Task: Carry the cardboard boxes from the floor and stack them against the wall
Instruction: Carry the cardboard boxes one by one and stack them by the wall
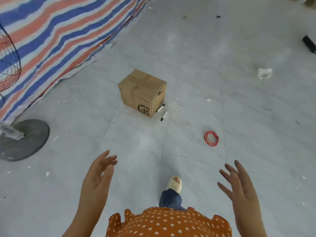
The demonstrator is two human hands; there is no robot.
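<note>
Cardboard box (142,93) on floor, both hands' grip spread and empty, fan (10,53) cut off

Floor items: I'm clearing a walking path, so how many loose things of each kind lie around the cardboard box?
Brown taped cardboard box: 1
Black-and-white marker pens: 2
Red coiled wire: 1
Crumpled clear plastic wrapper: 1
Round grey fan base: 1
Total: 6
Both hands, left and right, are open and empty.

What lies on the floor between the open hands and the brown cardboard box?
Head view: bare grey tile floor between both hands and the cardboard box.
</note>
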